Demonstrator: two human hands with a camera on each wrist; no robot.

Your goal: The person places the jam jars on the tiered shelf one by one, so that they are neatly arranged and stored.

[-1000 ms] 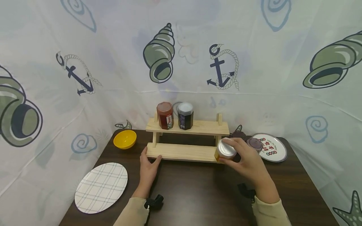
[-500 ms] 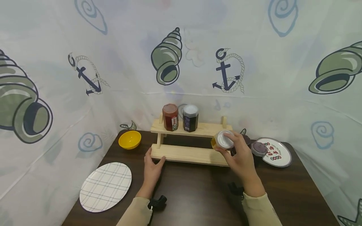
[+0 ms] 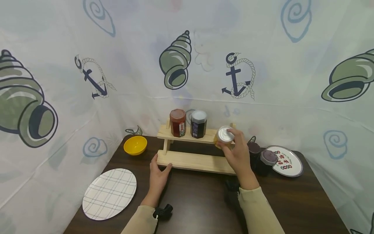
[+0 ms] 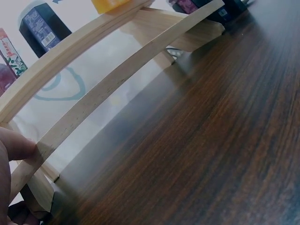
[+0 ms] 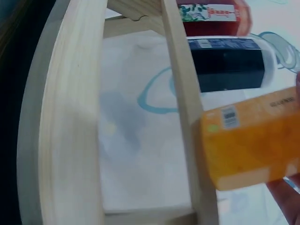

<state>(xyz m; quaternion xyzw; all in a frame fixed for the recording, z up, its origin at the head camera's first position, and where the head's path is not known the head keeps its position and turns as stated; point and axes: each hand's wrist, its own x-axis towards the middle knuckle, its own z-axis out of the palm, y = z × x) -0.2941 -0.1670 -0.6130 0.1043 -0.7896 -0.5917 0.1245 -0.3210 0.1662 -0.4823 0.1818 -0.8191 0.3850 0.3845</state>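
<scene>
My right hand (image 3: 240, 159) holds a jar with orange contents and a silver lid (image 3: 224, 134), fingers and thumb around its lid end. In the right wrist view, the orange jar's (image 5: 248, 145) base is right at the upper board's edge. The two-tier wooden shelf (image 3: 195, 161) stands at the back of the table, and my left hand (image 3: 158, 179) grips the left end of its lower board. On the upper board stand a red jar (image 3: 178, 123) and, to its right, a dark jar with a whitish lid (image 3: 198, 125).
Two dark jars (image 3: 264, 164) stand right of the shelf, near a white plate with red lettering (image 3: 287, 161). Left of the shelf are a yellow bowl (image 3: 135, 145) and a checked white plate (image 3: 109, 194). A printed cloth (image 3: 131, 65) hangs behind the table.
My right hand has lifted the orange jar from beside the lower board's right end, up and leftward to the upper board. My left hand keeps its hold on the shelf.
</scene>
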